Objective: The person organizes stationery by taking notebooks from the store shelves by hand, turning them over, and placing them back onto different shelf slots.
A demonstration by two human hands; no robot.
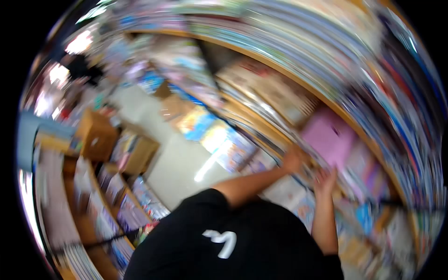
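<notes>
Stretching both arms toward a wooden shelf (pixel 280 65) on the right, a person in a black shirt (pixel 280 238) works amid stacked goods. Blur hides whether the left hand (pixel 293 159) grips anything; the right hand (pixel 325 181) looks open, fingers spread, just on the near side of a pink item (pixel 329 135) inside the shelf. A cardboard box (pixel 143 150) sits on the left.

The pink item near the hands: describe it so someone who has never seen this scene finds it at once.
Find the long wood-coloured shelf edge curving down to the right. Below it, just beyond the left hand and right hand, is the pink item. Its broad, nearly plain face with a small dark mark sets it apart from the brownish patterned stack to its left.
</notes>
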